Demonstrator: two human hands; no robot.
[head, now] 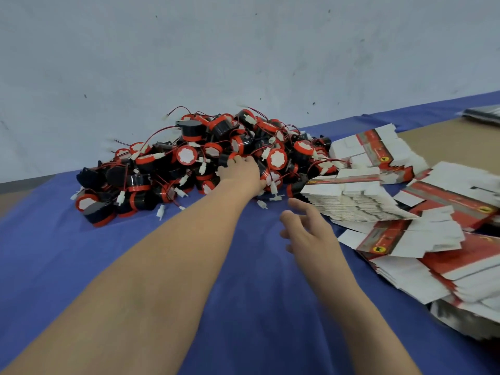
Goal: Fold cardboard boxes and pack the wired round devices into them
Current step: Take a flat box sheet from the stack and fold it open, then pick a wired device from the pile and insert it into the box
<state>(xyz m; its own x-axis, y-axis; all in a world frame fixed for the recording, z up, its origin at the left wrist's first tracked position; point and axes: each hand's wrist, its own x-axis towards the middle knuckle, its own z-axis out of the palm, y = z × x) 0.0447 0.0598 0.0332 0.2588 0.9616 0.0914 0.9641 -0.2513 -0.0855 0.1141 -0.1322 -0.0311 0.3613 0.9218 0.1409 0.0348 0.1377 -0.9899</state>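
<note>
Blue cloth (81, 253) lies under tangled device heap (189, 158) — box stacks (351, 204) alongside.

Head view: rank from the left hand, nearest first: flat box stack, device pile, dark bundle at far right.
1. device pile: centre, the left hand touches it.
2. flat box stack: to its right.
3. dark bundle: far right, at the back.
</note>
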